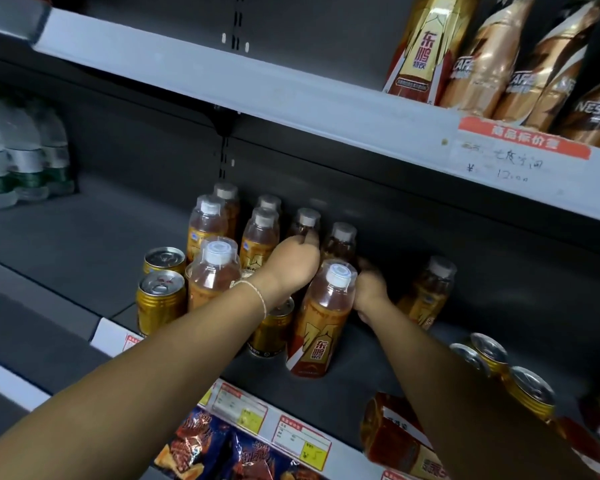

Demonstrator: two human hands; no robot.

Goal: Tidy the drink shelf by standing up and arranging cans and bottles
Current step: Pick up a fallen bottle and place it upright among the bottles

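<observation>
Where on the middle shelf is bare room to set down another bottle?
Bare shelf floor lies between the water bottles and the gold cans, and another patch between the front bottle and the lone bottle. The cluster around both hands is crowded.

A dark grey metal back panel point(326, 57) with a slotted upright strip point(237, 22) runs behind the shelving. A white-edged upper shelf board point(257, 88) slants across the view, carrying a red-and-white paper price label point(520, 150), and the lighting is dim and cool.
</observation>
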